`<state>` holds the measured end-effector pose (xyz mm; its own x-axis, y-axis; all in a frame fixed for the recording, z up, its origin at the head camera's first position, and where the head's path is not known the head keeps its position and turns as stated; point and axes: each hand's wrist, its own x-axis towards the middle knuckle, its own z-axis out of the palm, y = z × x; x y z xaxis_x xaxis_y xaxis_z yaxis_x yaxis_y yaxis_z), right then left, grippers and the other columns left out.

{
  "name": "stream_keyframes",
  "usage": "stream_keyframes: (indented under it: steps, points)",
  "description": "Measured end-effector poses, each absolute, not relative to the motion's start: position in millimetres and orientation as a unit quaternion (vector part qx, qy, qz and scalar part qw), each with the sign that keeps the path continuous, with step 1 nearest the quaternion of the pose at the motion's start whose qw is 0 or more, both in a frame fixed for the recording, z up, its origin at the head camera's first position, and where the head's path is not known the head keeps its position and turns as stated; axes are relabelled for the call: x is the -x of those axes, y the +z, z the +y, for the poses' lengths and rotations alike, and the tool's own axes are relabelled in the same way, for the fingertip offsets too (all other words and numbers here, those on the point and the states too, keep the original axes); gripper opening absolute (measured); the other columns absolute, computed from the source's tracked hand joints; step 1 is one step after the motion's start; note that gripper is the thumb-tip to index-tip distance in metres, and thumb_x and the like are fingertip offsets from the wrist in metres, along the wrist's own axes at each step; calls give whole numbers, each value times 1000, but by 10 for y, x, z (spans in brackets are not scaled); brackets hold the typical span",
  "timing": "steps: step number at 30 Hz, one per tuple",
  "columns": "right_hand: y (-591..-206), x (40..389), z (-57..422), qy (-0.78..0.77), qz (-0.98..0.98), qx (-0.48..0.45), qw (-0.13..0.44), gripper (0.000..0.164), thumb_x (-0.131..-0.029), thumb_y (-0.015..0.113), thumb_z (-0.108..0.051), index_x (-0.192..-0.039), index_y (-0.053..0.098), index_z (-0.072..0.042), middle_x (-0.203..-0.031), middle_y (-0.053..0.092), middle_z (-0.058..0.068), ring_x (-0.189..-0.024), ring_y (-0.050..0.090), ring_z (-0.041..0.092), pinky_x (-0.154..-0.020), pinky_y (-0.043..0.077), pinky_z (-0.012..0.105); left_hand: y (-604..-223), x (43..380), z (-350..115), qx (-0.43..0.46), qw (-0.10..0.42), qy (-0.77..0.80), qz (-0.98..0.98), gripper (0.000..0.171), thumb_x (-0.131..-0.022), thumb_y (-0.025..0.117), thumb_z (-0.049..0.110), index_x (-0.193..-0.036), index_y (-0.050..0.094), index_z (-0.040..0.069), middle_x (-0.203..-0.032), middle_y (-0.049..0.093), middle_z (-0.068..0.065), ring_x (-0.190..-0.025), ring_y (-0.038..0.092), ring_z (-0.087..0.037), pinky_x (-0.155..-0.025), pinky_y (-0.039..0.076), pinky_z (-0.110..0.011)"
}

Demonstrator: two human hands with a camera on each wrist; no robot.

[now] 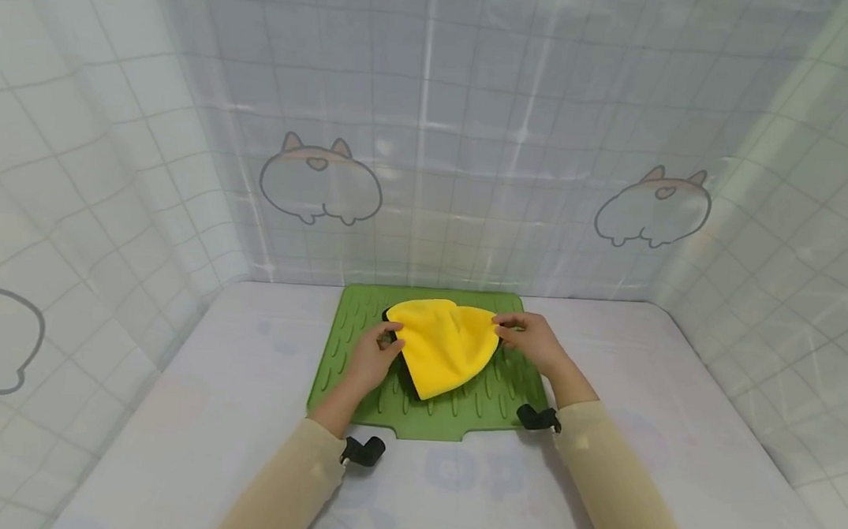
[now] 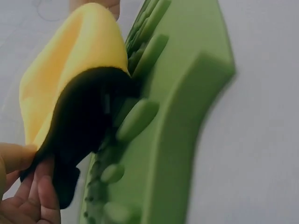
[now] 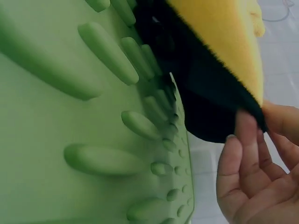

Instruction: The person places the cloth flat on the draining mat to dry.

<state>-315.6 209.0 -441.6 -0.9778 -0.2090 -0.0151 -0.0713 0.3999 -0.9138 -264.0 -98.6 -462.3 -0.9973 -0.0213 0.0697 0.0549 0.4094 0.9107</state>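
A yellow cloth (image 1: 445, 348) with a dark underside is held up over a green ridged mat (image 1: 427, 433). My left hand (image 1: 375, 357) pinches its left edge between thumb and fingers. On the opposite side my right hand (image 1: 536, 344) pinches the right edge. The left wrist view shows the cloth (image 2: 79, 60) arching above the mat's ridges, its dark side facing down. In the right wrist view the thumb lies on the yellow face and fingertips (image 3: 245, 128) press the dark underside (image 3: 210, 102). One point of the cloth hangs toward me. Whatever lies beneath the cloth is hidden.
The mat sits on a pale table cover (image 1: 449, 494) near the back wall. A gridded curtain (image 1: 470, 180) with cartoon animal prints surrounds the back and sides. Each sleeved wrist carries a small black camera, one of them at the left wrist (image 1: 364, 451).
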Motion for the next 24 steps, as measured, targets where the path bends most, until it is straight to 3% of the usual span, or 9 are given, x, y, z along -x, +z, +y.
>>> stream_keyframes:
  steps: [5, 12, 15, 24]
  points:
    - [-4344, 3111, 2099, -554, 828, 73, 38, 30, -99, 66, -19, -126, 68, -5, -124, 63, 15, -101, 65, 29, -93, 54, 50, -4555, 2605, -1104, -12, 70, -546, -835, 32, -100, 64, 18, -131, 64, 14, -129, 59, -10, -83, 58, -23, -61, 48, -32]
    - [-4265, 3071, 2100, -574, 817, 59, 1, 32, -98, 67, -18, -126, 68, -3, -118, 62, 15, -101, 66, 27, -90, 57, 39, -4509, 2587, -1211, -30, 87, -549, -831, 34, -102, 61, 18, -135, 61, 13, -121, 59, -12, -81, 57, -22, -60, 47, -31]
    - [-4234, 3045, 2084, -584, 811, 36, -16, 32, -98, 68, -19, -125, 69, -4, -116, 61, 14, -98, 66, 27, -92, 56, 42, -4510, 2572, -1240, -37, 97, -541, -834, 33, -102, 61, 18, -135, 62, 13, -124, 59, -11, -79, 58, -23, -58, 48, -32]
    - [-4082, 2869, 1992, -604, 794, -12, -61, 30, -96, 71, -18, -120, 70, -2, -113, 60, 13, -100, 67, 35, -91, 56, 42, -4360, 2483, -1358, -47, 114, -519, -846, 35, -101, 61, 20, -135, 62, 12, -131, 56, -14, -93, 66, -27, -59, 53, -32]
